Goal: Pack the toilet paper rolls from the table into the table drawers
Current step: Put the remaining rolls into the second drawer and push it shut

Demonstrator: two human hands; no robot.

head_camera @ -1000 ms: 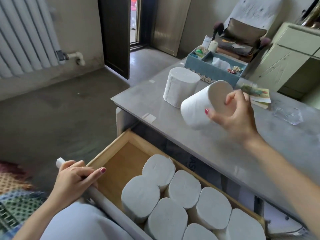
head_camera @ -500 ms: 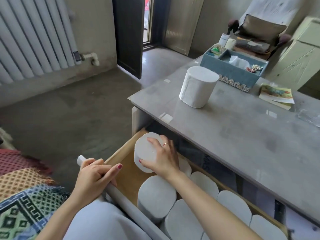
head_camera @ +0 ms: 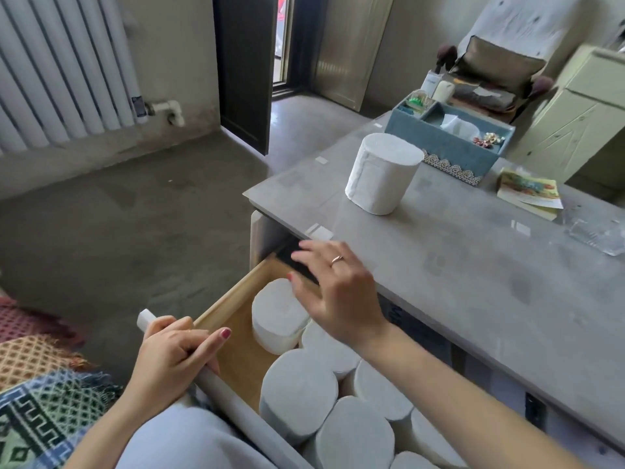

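The wooden drawer (head_camera: 233, 296) stands pulled out under the grey table (head_camera: 473, 265). Several white toilet paper rolls stand upright in it. The roll nearest the drawer's far left corner (head_camera: 275, 316) stands free, and my right hand (head_camera: 334, 292) hovers just above it with fingers spread, holding nothing. My left hand (head_camera: 176, 353) grips the drawer's white front rail (head_camera: 216, 380). One toilet paper roll (head_camera: 382, 174) stands upright on the table top near its left end.
A blue organiser box (head_camera: 449, 147) sits behind the roll on the table, with a small booklet (head_camera: 529, 194) to its right and clear plastic (head_camera: 598, 231) at the right edge. A patterned blanket (head_camera: 40, 401) lies at my lower left. A radiator lines the left wall.
My right hand carried a roll from the table down into the drawer's far left corner, let go of it, and has lifted off it. My left hand stays on the drawer rail.
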